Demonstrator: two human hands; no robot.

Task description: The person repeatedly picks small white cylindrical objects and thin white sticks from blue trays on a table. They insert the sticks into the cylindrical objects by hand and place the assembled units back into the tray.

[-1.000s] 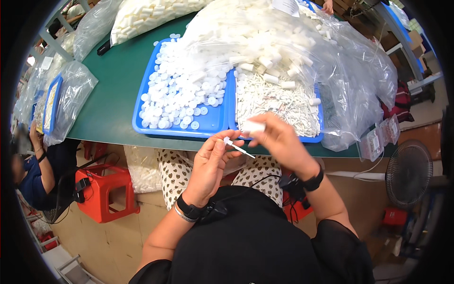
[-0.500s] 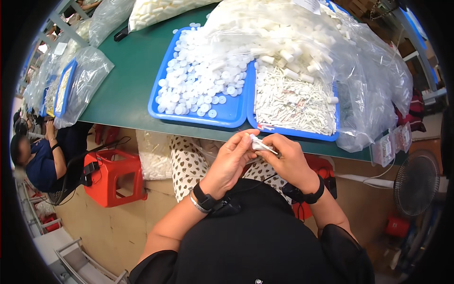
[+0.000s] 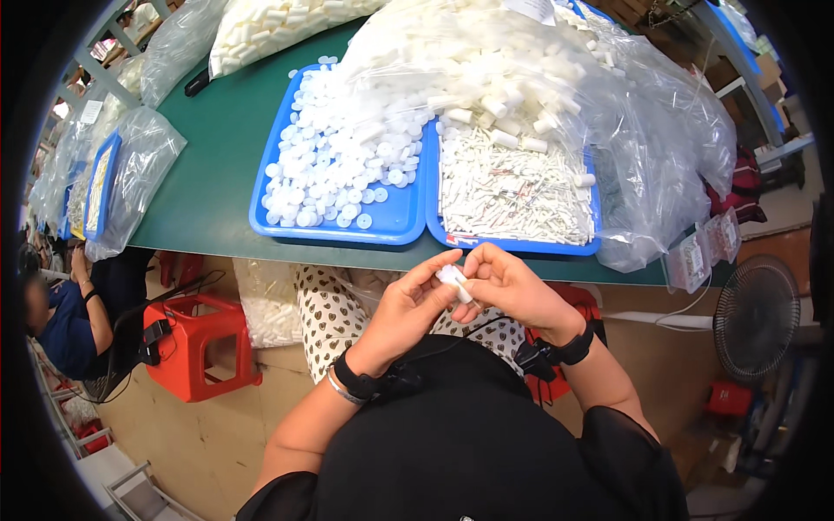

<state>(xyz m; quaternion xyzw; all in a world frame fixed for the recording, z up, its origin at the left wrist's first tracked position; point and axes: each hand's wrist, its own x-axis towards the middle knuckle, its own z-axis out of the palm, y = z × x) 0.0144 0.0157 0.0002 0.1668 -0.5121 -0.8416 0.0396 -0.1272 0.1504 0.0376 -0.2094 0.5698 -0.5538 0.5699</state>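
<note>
Just in front of the table edge, both my hands meet over my lap around a small white plastic cylinder (image 3: 453,277). My left hand (image 3: 407,306) pinches its left side between thumb and fingertips. From the other side, my right hand (image 3: 514,291) closes thumb and fingers on the same piece, covering part of it. Beyond my hands stands a blue tray (image 3: 401,227) with many translucent white discs (image 3: 334,165). Beside it on the right, a second blue tray (image 3: 521,247) carries thin white sticks (image 3: 512,191), with white cylinders (image 3: 504,139) lying at its back.
A large clear bag (image 3: 452,52) of white cylinders slumps over both trays on the green table (image 3: 208,165). Small clear packets (image 3: 695,258) hang at the right edge, near a fan (image 3: 756,317). Left are a red stool (image 3: 200,347) and a seated person (image 3: 74,321).
My view has shifted slightly, so the trays sit further left. The white piece has turned between my fingers, and my right hand has come round closer over it.
</note>
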